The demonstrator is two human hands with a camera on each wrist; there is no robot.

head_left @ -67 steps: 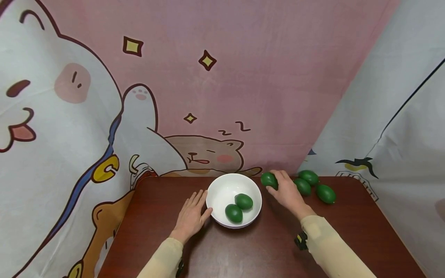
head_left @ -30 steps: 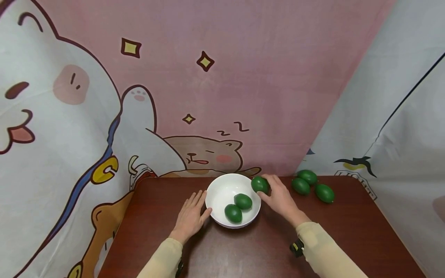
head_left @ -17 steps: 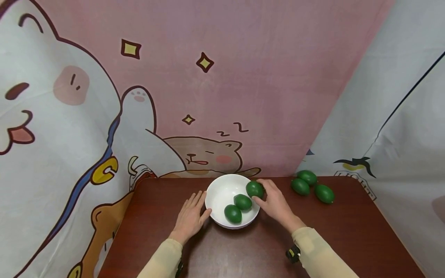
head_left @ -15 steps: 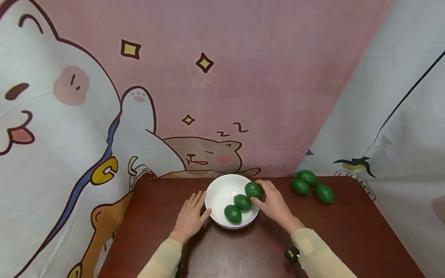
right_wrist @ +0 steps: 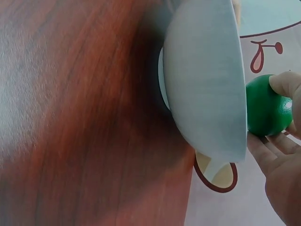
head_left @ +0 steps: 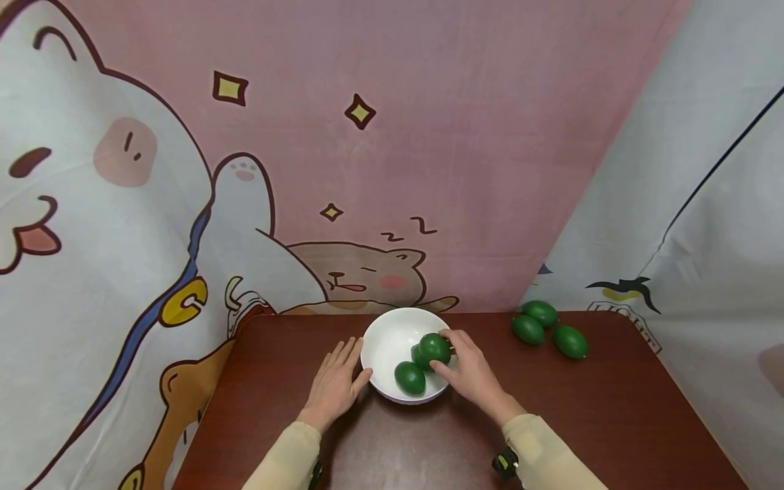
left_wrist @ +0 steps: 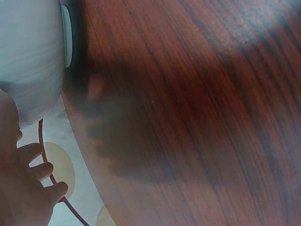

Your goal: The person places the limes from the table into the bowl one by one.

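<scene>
My right hand grips a green lime between thumb and fingers, over the right side of the white bowl. In the right wrist view the held lime sits at the bowl's rim level. Two more limes are in the bowl: the nearer lime is in plain sight, while the other lime is mostly covered by the held one. My left hand lies with straight fingers against the bowl's left side. In the left wrist view its fingers show beside the bowl.
Three limes lie grouped at the back right of the brown wooden table. Behind the table's far edge hangs a cloth printed with cartoon animals.
My right hand has carried one lime leftward from the group at the back right to over the bowl. The left hand has stayed against the bowl.
</scene>
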